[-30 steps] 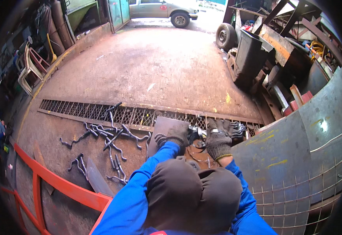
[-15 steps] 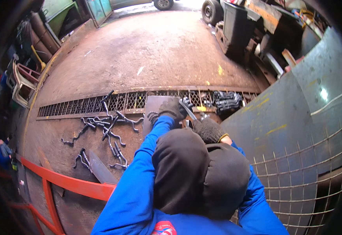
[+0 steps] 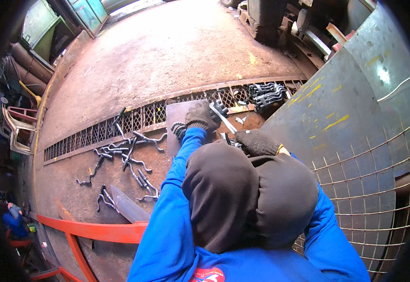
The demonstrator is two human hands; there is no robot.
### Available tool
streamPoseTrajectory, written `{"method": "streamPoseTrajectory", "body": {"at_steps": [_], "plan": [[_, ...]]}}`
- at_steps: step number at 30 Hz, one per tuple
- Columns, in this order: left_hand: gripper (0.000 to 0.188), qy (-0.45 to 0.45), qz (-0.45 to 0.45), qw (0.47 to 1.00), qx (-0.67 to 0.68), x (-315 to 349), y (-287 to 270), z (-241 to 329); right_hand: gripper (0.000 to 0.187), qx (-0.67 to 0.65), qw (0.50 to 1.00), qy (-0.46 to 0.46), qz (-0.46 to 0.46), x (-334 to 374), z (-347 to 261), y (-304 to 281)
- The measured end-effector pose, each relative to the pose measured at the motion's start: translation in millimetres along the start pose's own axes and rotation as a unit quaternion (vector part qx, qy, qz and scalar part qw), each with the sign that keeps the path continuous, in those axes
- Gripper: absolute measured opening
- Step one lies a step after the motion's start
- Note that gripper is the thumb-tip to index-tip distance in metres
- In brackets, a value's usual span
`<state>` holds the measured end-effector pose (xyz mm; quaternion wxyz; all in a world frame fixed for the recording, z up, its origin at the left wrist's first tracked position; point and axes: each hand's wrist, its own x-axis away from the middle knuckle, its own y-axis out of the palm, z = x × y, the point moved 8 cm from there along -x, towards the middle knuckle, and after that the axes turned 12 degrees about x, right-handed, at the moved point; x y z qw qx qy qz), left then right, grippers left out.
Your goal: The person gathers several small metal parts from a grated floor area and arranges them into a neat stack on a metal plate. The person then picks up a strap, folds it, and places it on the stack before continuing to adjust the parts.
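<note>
My left hand (image 3: 200, 118), in a dark knit glove, is closed over a bundle of bent dark metal rods (image 3: 220, 109). Rod ends stick out on both sides of it. Beneath the bundle lies a flat metal plate (image 3: 173, 115). A pale narrow strip (image 3: 224, 118) slants from the bundle's right end toward my right hand (image 3: 256, 142), also gloved. That hand's fingers are curled beside a small dark object (image 3: 230, 139), partly hidden by my knee, so what it grips is unclear. My knees are covered in dark cloth.
Loose bent rods (image 3: 128, 150) are scattered on the floor at left. Stacked rod bundles (image 3: 267, 96) rest by the floor grating (image 3: 151, 115). A red metal rail (image 3: 97, 227) stands at lower left. Large metal sheets (image 3: 327, 113) and wire mesh (image 3: 364, 202) border the right.
The view has tilted down and turned. My right hand has drawn slightly away from my left, to the right, and more of the pale strip shows between them. My left hand stays on the bundle.
</note>
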<state>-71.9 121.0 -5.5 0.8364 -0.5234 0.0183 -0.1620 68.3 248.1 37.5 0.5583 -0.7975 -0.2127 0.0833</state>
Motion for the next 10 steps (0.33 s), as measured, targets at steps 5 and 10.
{"method": "streamPoseTrajectory", "body": {"at_steps": [5,10], "plan": [[0.083,0.006,-0.011,1.000,0.008,-5.5,-1.2,-2.5,0.026,-0.594,0.735,0.310,-0.102,28.8,6.4,49.3],[0.086,-0.009,-0.053,0.999,0.004,-12.5,7.1,-10.2,0.030,-0.773,0.500,0.357,-0.155,20.8,40.2,159.7]]}}
